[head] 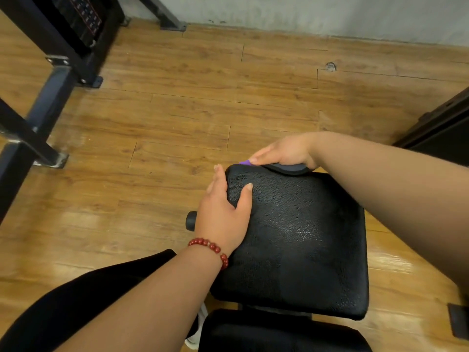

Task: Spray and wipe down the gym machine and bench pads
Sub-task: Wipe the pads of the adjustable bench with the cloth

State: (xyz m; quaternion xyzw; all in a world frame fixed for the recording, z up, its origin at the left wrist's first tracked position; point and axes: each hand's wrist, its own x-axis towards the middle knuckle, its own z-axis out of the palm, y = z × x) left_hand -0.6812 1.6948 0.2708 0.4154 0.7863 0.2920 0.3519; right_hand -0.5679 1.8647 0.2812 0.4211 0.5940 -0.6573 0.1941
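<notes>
Wood floor (pixel 177 110) seen beneath black pad (pixel 304 237). Left hand (pixel 223 219) laid straight-fingered along pad's left edge, thumb on top. Cloth (pixel 289 169) pressed onto far edge by flat right hand (pixel 284 151).

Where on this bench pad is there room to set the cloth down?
The black textured bench pad is bare across its middle and near half, right of the left hand. Its far edge is crowded: the right hand presses a purple and grey cloth, and the left hand rests on the far-left corner. The wooden floor beyond is bare.
</notes>
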